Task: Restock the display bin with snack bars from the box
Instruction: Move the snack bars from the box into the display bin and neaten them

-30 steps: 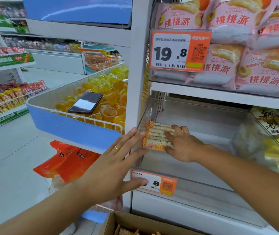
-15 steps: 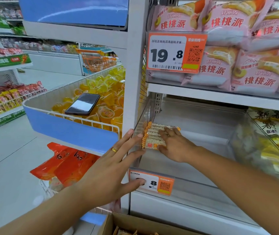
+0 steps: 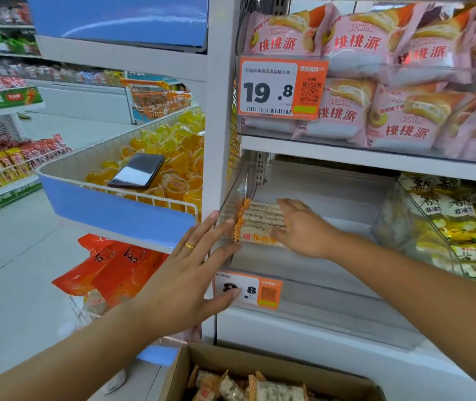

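A dark phone point(image 3: 137, 171) lies on yellow jelly cups point(image 3: 173, 146) in a wire basket point(image 3: 109, 211); pink pastry bags point(image 3: 375, 82) fill the upper shelf.

Both arms reaching far forward: left hand point(image 3: 186, 273) flat, fingers point(image 3: 202, 230) straight and spread, thumb out right; right hand point(image 3: 303, 227) palm-down, fingers extended left.
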